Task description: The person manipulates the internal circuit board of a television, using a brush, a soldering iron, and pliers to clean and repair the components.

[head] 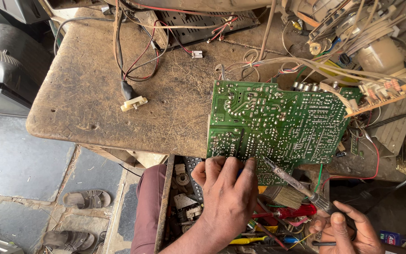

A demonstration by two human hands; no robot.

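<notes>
The green rectangular circuit board point(278, 127) lay solder-side up, overhanging the worn wooden bench point(95, 94). The left hand point(229, 193) pinched its near edge, fingers closed, perhaps around something blue. The right hand point(348, 233) gripped a soldering iron point(292, 181), tip touching the board.

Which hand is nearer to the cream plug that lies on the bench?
Left. The left hand grips the near edge of the green board, below and right of the plug. The right hand holds the soldering iron farther right.
</notes>
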